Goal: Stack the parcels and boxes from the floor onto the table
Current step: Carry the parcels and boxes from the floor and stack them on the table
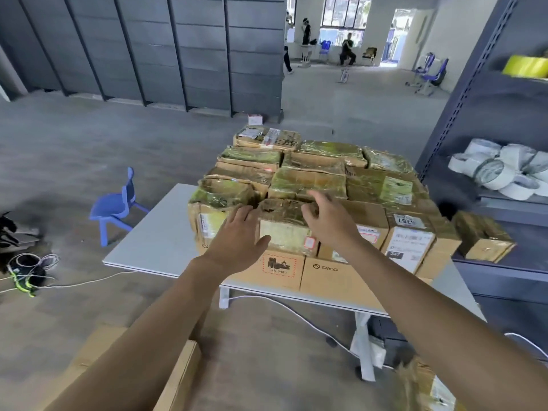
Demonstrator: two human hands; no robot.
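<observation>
Several taped cardboard parcels are stacked on a white table. A small parcel wrapped in yellowish tape sits on the front of the stack, above a box with a red label. My left hand is open just left of this parcel, fingers straight, at its side. My right hand is open at its right side, fingers loosely bent above its top. Neither hand grips it. On the floor lie a flat cardboard box at the lower left and a taped parcel at the lower right.
A grey shelf rack with tape rolls and one parcel stands right of the table. A blue child's chair stands left of it. Cables run under the table. People are far off at the back.
</observation>
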